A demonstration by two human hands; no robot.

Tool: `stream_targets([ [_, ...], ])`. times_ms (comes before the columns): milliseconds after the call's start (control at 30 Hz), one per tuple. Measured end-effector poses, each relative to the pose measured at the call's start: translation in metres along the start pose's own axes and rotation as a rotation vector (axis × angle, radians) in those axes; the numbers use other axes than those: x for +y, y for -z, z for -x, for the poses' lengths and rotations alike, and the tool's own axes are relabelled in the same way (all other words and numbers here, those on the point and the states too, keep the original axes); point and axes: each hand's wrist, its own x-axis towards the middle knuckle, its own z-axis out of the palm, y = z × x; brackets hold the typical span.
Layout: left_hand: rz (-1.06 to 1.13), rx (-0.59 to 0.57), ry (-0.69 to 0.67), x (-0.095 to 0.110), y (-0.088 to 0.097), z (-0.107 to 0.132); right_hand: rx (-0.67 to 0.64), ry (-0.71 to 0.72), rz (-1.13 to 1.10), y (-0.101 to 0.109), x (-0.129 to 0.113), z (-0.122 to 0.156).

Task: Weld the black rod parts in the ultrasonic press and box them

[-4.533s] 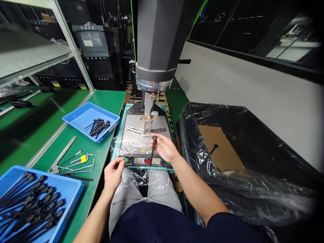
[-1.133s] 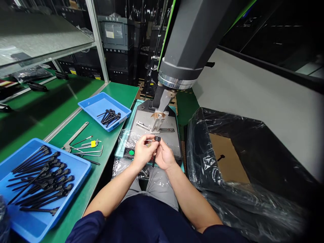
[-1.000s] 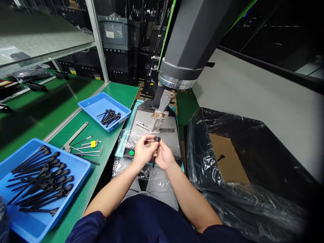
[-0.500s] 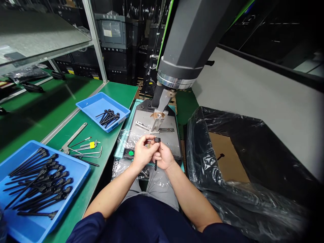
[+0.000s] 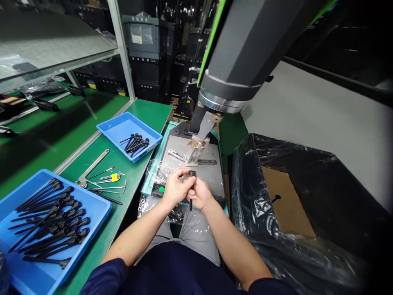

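A long black bolt [image 5: 192, 174], with a thick head and a ridged shank, is held upright in front of my lap. My left hand [image 5: 178, 186] is closed, its thumb and fingertips pinching just under the bolt's head. Wrapped around the shank from the other side is my right hand [image 5: 201, 193]; the lower tip sticks out beneath its fingers. Part of the shank is hidden by my fingers. Just beyond my hands stands a metal fixture [image 5: 195, 153] on the machine's steel plate [image 5: 176, 143], under a tapered metal horn [image 5: 206, 125].
On the green bench at left, one blue tray [image 5: 106, 205] holds several black bolts and a farther blue tray [image 5: 113, 123] holds a smaller bunch. Hex keys [image 5: 107, 189] and a wrench [image 5: 95, 166] lie between them. At right is a plastic-lined bin [image 5: 250, 180] with cardboard [image 5: 282, 196] inside.
The whole view has shifted slightly, so the scene sits a little farther right. Both hands keep hold of the bolt, which appears slightly turned or tilted, with its head showing more from the side.
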Motion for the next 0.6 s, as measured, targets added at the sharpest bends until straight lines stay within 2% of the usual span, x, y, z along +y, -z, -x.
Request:
stream_targets([
  [100, 0.109, 0.030, 0.046, -0.003, 0.016, -0.023, 0.103, 0.174, 0.113, -0.002, 0.003, 0.002],
  [200, 0.078, 0.121, 0.007, -0.007, 0.062, -0.073, 0.166, 0.175, 0.192, 0.010, 0.002, 0.010],
  [300, -0.309, 0.263, -0.085, -0.010, 0.124, -0.138, 0.210, 0.124, 0.230, 0.030, -0.003, 0.023],
  [400, -0.808, 0.264, 0.048, -0.019, 0.174, -0.198, 0.258, 0.140, 0.249, 0.047, -0.012, 0.041],
  [500, -1.014, 0.213, 0.210, -0.037, 0.196, -0.236, 0.341, 0.177, 0.292, 0.066, -0.026, 0.064],
  [600, -1.046, 0.203, 0.291, -0.054, 0.204, -0.250, 0.477, 0.235, 0.368, 0.094, -0.048, 0.094],
])
